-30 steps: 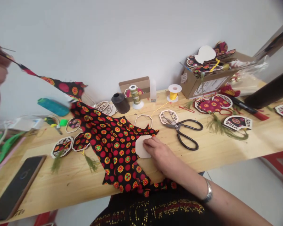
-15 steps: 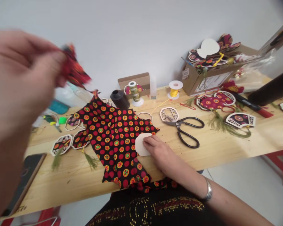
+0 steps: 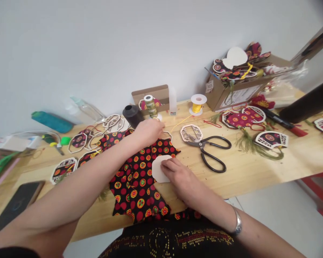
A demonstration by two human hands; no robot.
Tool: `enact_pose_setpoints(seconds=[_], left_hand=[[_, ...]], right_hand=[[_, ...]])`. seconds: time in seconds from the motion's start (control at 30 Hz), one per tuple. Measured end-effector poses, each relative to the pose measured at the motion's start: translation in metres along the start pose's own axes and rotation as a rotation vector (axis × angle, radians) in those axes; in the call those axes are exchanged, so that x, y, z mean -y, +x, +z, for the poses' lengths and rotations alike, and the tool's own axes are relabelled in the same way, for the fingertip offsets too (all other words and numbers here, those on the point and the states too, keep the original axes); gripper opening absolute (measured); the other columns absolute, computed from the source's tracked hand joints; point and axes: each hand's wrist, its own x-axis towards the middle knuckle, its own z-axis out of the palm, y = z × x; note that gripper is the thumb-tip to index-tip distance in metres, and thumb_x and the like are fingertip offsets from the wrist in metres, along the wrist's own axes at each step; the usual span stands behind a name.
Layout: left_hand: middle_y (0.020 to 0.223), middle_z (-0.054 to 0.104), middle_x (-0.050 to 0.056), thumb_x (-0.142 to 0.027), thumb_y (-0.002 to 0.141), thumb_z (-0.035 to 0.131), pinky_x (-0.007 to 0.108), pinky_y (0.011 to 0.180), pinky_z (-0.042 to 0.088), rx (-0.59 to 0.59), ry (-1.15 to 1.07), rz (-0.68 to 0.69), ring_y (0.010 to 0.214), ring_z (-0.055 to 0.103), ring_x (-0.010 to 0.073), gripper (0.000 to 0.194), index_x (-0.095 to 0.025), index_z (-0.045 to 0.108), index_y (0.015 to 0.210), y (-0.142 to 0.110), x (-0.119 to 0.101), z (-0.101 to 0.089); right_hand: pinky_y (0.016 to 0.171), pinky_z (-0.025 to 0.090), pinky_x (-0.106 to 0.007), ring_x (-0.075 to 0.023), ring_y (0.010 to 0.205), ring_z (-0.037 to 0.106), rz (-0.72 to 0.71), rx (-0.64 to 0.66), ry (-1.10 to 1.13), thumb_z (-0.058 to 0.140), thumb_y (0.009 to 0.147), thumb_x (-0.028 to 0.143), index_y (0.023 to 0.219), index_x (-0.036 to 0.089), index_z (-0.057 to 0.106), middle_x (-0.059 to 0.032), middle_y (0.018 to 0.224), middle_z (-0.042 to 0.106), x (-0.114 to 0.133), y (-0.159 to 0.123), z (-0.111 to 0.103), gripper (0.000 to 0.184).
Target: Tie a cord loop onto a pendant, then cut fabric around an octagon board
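My right hand (image 3: 181,177) presses and grips the edge of a white card with cut corners (image 3: 158,171), which lies on the patterned cloth (image 3: 140,195). The cloth is black with red dots and flower rounds, its outline is jagged, and it hangs over the table's front edge. Stretched across the cloth, my left hand (image 3: 150,129) is at its far side, by a pale cord loop (image 3: 167,134). Its fingers are curled downward and mostly hidden, so what they hold cannot be made out. Black-handled scissors (image 3: 204,145) lie right of the card, blades over an octagonal wooden frame (image 3: 190,132).
At the back stand a black thread cone (image 3: 132,115), a gold thread spool (image 3: 150,105) and a yellow cord spool (image 3: 198,104). A cardboard box (image 3: 239,95) full of ornaments is at the right. A phone (image 3: 17,200) and a teal thread cone (image 3: 52,122) lie left.
My left hand has come down from the upper left to the cloth's far side; the cloth piece it held up is no longer raised. My right hand stays on the card.
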Motion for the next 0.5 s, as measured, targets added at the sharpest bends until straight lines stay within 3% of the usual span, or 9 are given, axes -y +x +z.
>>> enact_pose_setpoints(seconds=[0.13,0.23,0.43,0.5], left_hand=[[0.098,0.07,0.014,-0.019,0.087,0.044,0.032,0.066,0.048,0.013,0.019,0.042,0.088,0.066,0.0258,0.027,-0.015,0.071,0.089,0.016,-0.011,0.015],[0.098,0.07,0.015,-0.02,0.087,0.043,0.033,0.068,0.048,-0.026,0.023,0.015,0.087,0.066,0.026,0.028,-0.014,0.071,0.091,0.018,-0.006,0.004],[0.084,0.073,0.005,-0.027,0.083,0.051,0.035,0.082,0.047,-0.41,-0.326,-0.096,0.083,0.065,0.0197,0.023,-0.019,0.073,0.084,0.029,0.011,-0.035],[0.082,0.073,0.004,-0.027,0.084,0.052,0.034,0.083,0.047,-0.436,-0.391,-0.061,0.082,0.066,0.0189,0.024,-0.019,0.073,0.086,0.035,0.011,-0.036]], right_hand=[[0.09,0.049,-0.035,-0.0217,0.097,0.05,-0.021,0.023,0.0,0.042,0.084,-0.001,0.104,0.008,0.061,-0.0136,0.107,0.06,0.001,0.0,-0.004,0.029],[0.091,0.049,-0.036,-0.021,0.097,0.05,-0.021,0.016,0.021,0.042,0.084,-0.002,0.104,0.009,0.06,-0.0132,0.107,0.06,0.001,0.0,-0.005,0.029],[0.089,0.05,-0.035,-0.0209,0.096,0.05,-0.009,-0.011,0.009,0.044,0.088,0.0,0.104,0.008,0.061,-0.0134,0.104,0.06,0.0,-0.001,0.001,0.025],[0.09,0.05,-0.035,-0.021,0.096,0.05,-0.011,-0.022,0.002,0.044,0.089,0.001,0.104,0.008,0.062,-0.0134,0.104,0.061,-0.001,-0.001,0.003,0.025]])
